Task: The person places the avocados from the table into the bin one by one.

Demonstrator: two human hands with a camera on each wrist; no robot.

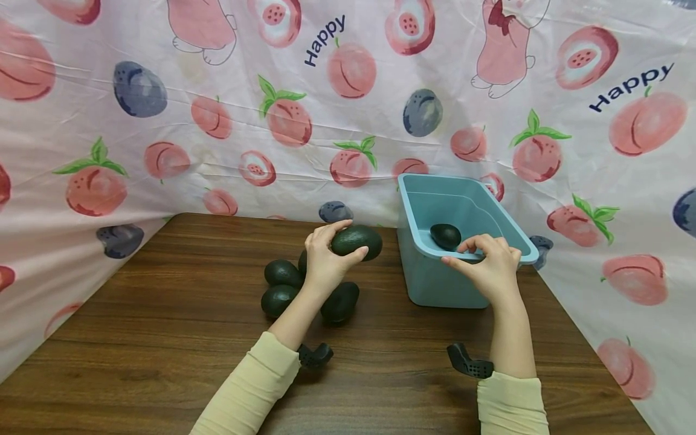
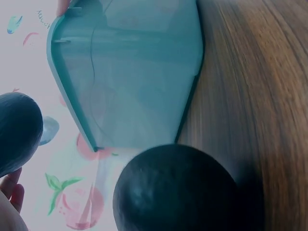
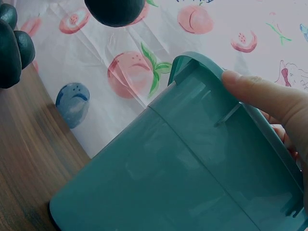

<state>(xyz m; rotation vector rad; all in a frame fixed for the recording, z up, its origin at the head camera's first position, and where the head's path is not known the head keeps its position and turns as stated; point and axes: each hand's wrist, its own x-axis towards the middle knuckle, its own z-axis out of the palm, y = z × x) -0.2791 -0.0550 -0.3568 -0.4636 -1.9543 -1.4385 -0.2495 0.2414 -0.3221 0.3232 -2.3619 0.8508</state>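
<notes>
While the left grip (image 1: 326, 257) clasps an avocado (image 1: 356, 241) above the counter (image 1: 163, 338) near clustered avocados (image 1: 279, 300), we find the right grip (image 1: 493, 267) pinching the blue bin (image 1: 441, 284) by its near rim (image 1: 429, 251), presumably for steadiness (one avocado (image 1: 446, 235) inside).

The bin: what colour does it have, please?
The bin is light blue-green; the head view shows it best.

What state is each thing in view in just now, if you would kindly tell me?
Dark green, oval avocado: lifted, held in the left hand.
Blue rectangular plastic bin: upright, open-topped, near rim gripped by the right hand.
Dark green, oval avocado inside the bin: resting, uncovered.
Dark green, oval avocados on the brown wood-grain table: lying grouped, some partly hidden.
White fruit-print sheet: hanging, wrinkled.
</notes>
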